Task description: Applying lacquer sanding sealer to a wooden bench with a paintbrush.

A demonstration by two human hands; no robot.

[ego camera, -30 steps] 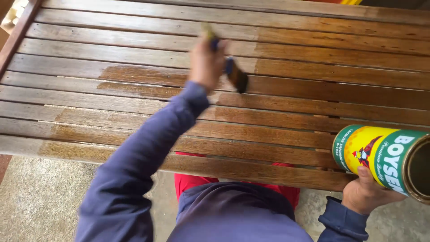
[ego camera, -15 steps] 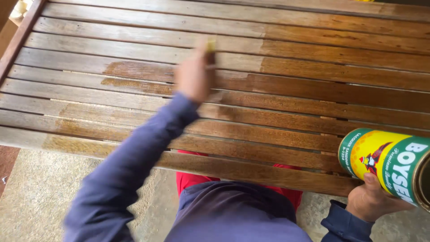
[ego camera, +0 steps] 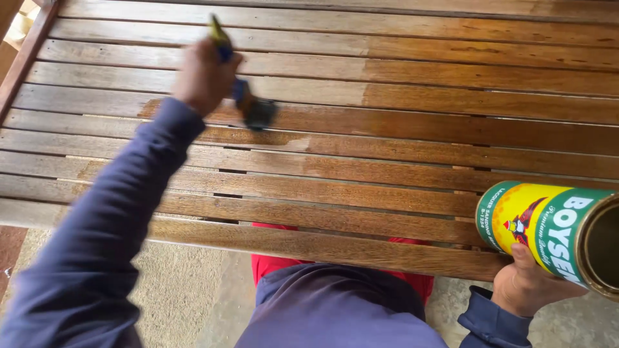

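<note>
1. Spanning almost the whole view, the slatted wooden surface (ego camera: 400, 193) has boards whose long axis runs left to right. The right part is dark and glossy with wet coating; the left part is paler and dry, with an uneven boundary between them.
2. Tilted on its side at the lower right, the round tin can (ego camera: 554, 235), green and yellow, points its open mouth toward the right edge of the view. It sits just off the near edge of the slats, well apart from the brush.
3. The right hand (ego camera: 525, 283) cups the can from beneath, fingers wrapped about its wall.
4. The left hand (ego camera: 203, 77) is closed in a fist on the handle of the paintbrush (ego camera: 248, 103), reaching across to the upper left.
5. The brush handle slopes from upper left down to lower right, so the dark bristles lie right of and below the grip, touching a slat at the wet-dry boundary.
6. The left hand is nearer the uncoated boards.
</note>
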